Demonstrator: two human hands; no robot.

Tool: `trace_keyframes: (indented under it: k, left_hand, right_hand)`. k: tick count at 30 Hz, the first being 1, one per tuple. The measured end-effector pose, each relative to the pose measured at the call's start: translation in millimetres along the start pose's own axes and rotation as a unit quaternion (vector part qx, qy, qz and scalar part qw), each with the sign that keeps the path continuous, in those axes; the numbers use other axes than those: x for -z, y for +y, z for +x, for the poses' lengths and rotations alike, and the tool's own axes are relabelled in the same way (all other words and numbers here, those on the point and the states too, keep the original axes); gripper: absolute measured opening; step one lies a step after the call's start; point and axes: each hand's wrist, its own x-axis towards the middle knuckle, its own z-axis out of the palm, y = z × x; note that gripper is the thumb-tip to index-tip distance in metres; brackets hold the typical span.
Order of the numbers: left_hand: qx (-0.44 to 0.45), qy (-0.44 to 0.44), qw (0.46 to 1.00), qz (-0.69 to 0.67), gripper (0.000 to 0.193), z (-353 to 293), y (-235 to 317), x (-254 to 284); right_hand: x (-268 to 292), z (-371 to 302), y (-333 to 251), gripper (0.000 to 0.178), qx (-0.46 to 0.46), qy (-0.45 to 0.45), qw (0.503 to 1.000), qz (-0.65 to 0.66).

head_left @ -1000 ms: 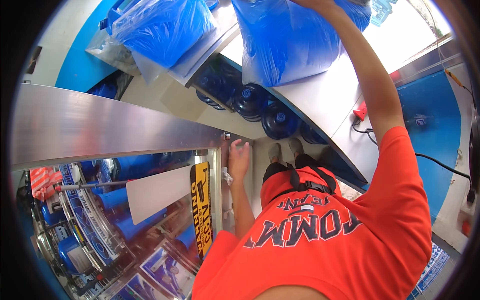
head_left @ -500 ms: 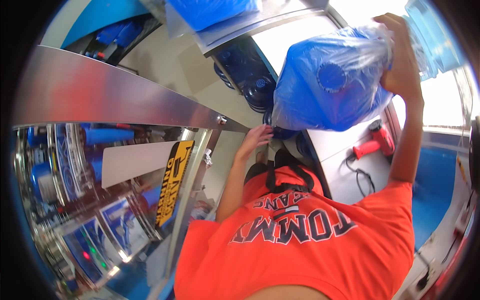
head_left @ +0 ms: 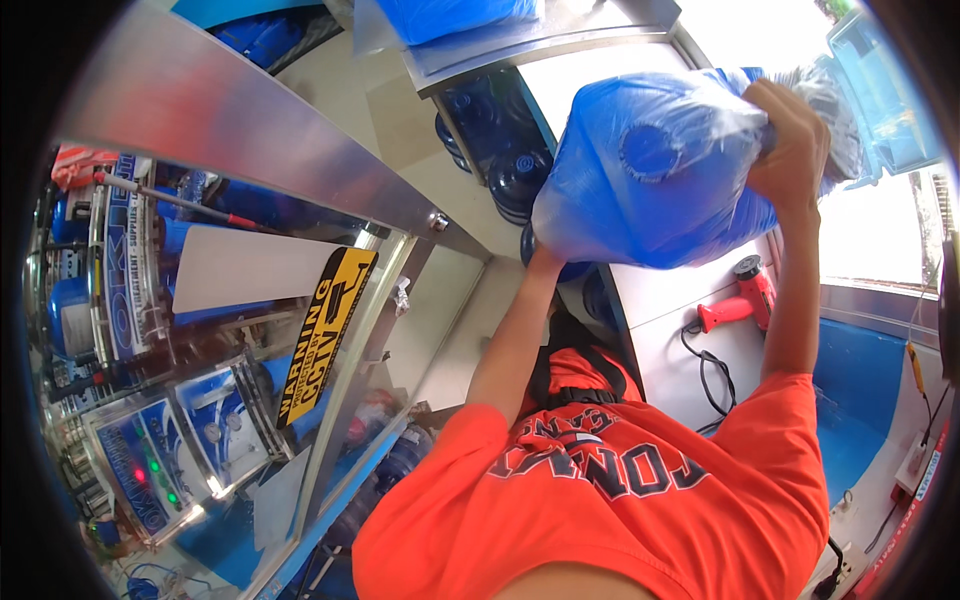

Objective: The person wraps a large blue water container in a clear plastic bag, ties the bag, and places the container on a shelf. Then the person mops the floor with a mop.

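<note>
A blue water jug (head_left: 665,205) with a round cap, wrapped in a clear plastic bag, is held tilted above the white counter. My right hand (head_left: 790,145) is closed around the gathered bag and the jug's handle at its right end. My left hand (head_left: 547,245) holds the jug's lower left end from beneath; its fingers are mostly hidden by the jug and bag.
A red heat gun (head_left: 745,298) with a black cord lies on the white counter (head_left: 660,330). Dark blue round bottles (head_left: 518,180) stand under a metal-edged counter. A metal frame (head_left: 260,130) and a glass panel with a yellow warning sign (head_left: 328,335) are at my left. Another bagged blue container (head_left: 460,18) stands at the far edge.
My left hand has moved from free air up to the jug's lower left end and now holds it. My right hand keeps its grip. The view has shifted slightly.
</note>
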Motion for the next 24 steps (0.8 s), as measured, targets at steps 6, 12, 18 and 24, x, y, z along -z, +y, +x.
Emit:
trace_keyframes:
  k: [6,12,18,24]
  left_hand:
    - [0.019,-0.008,0.998,0.061,0.054,-31.0,6.7,24.7]
    - [0.087,0.009,0.996,0.027,0.056,-96.0,7.5,63.1]
    - [0.208,0.054,0.738,-0.639,0.062,-155.8,-78.3,40.1]
    - [0.392,-0.132,0.909,-0.058,0.033,-148.2,-159.0,-8.7]
  right_hand:
    - [15.7,-10.9,-46.8,0.026,0.032,-0.026,0.999,0.015]
    - [25.2,2.8,-90.3,0.031,0.061,-0.159,0.985,0.005]
    - [23.7,19.5,-116.4,0.043,0.057,-0.276,0.959,-0.016]
    - [29.1,55.7,-122.9,0.040,-0.007,-0.426,0.904,0.034]
